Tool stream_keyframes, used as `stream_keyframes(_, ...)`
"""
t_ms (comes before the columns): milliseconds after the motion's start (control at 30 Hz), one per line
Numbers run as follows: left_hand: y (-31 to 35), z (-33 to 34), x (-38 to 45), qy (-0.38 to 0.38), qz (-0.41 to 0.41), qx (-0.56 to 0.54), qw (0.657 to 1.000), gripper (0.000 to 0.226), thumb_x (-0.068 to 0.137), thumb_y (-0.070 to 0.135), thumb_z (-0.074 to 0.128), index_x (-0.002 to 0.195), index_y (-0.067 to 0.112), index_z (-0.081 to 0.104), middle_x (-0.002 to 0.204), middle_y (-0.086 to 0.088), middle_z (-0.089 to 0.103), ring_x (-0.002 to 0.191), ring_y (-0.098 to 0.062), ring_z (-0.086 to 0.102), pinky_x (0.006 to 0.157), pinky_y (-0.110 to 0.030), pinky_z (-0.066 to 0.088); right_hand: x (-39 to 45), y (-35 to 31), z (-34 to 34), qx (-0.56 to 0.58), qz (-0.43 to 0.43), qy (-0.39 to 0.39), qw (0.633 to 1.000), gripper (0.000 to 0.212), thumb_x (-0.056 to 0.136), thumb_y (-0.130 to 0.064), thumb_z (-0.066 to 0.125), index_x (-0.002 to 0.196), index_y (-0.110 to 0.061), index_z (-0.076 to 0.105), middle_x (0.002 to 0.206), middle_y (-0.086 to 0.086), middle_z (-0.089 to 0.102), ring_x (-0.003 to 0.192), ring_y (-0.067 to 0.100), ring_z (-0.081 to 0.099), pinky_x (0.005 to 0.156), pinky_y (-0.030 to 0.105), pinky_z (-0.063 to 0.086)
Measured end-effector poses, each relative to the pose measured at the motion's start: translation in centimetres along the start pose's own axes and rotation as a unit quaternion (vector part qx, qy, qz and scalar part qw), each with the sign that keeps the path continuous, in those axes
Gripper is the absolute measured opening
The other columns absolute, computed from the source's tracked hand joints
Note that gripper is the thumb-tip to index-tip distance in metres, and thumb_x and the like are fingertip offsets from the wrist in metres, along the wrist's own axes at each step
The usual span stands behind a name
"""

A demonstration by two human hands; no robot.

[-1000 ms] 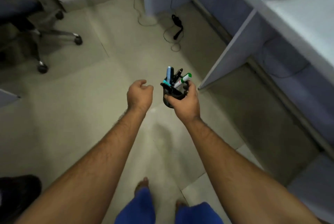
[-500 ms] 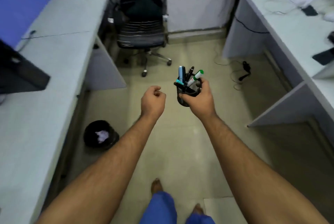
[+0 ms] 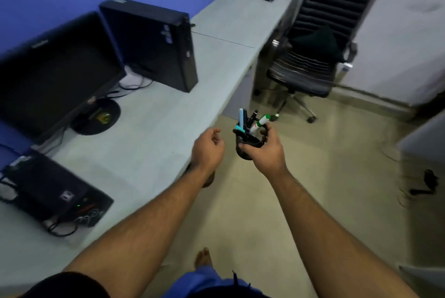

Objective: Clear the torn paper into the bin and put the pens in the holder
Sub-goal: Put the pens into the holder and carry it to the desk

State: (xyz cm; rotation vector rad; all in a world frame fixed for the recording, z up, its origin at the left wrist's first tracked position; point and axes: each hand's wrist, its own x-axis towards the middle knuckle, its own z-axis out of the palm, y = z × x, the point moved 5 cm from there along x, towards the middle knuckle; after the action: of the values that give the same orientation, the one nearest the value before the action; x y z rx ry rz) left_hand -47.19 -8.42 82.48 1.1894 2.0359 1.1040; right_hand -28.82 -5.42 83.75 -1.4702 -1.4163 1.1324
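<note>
Head view, looking down past both forearms. Right hand (image 3: 266, 150) grips the black pen holder (image 3: 248, 147) in the air above the floor (image 3: 325, 189), just beyond the desk (image 3: 154, 129) edge; its thumb curls across the near side of the rim and its fingers (image 3: 265, 130) wrap the far side. Pens (image 3: 250, 120) stand upright and tilted in the holder, projecting above the fingertips. Left hand (image 3: 208, 149) hovers just beside the holder, apart from it, fingers loosely curled and holding nothing. Monitor (image 3: 55, 73), computer case (image 3: 149, 42) and office chair (image 3: 313, 57) lie beyond.
</note>
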Motion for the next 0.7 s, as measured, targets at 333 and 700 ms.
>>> stream_keyframes(333,-10.9,-11.6,6.8,0.142,-0.112,0.015,0.983,0.03,0.089,0.019,0.056,0.119,0.016,0.061,0.114,-0.002,0.067,0.103,-0.021,0.062,0.087,-0.034,0.052,4.6,-3.5,18.8,-0.019,-0.011,-0.162,0.986,0.062,0.065,-0.016,0.088,0.115,-0.027,0.053,0.102,-0.016,0.069,0.089,-0.008,0.067,0.084,0.024,0.057)
stream_keyframes(700,-20.7,-13.1,15.5,0.045,-0.248,0.15,0.956,0.06,0.092,0.033,0.058,0.146,0.017,0.037,0.149,-0.007,0.044,0.133,-0.029,0.046,0.109,-0.044,0.039,12.5,-5.1,30.0,-0.063,-0.071,-0.3,0.949,0.054,0.068,-0.011,0.084,0.103,-0.038,0.052,0.102,-0.013,0.07,0.087,-0.008,0.067,0.074,0.011,0.05)
